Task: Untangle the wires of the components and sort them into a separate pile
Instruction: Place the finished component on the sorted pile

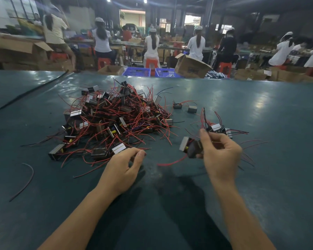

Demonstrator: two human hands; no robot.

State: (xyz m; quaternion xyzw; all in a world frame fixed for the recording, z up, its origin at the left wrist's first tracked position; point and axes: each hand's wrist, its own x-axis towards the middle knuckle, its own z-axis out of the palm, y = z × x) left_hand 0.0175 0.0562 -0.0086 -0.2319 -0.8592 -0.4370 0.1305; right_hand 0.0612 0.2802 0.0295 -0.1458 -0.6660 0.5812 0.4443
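Right hand [220, 152]: its fingers are curled round one component [189, 147], which is lifted off the counter just right of the heap. It is probably raised so the leads hang free and any snag shows.
Red lead [170, 162]: it droops from the held component down to the counter, toward the left. Nothing else looks hooked on it.
Left hand [124, 165]: it sits low at the near edge of the heap, fingers curled, thumb and fingertips close together. I cannot tell whether they pinch a red wire there. The position suits steadying the heap or taking the next piece.
Tangled heap [112, 120]: many boxy components are knotted in red and black wires, left of centre. This is the unsorted stock.
Sorted pile [218, 128]: a few components lie just beyond the right hand with their wires splayed rightward, apart from the heap. The gap likely keeps freed leads from catching again.
Two loose components [177, 105]: they lie farther off, between the heap and the sorted pile.
Stray wire [28, 177]: it lies alone at near left.
Counter [260, 195]: a dark green sheet that carries everything.
Progress: early, judging by how much larger the heap is.
Beyond: seated workers, cardboard boxes and blue crates.
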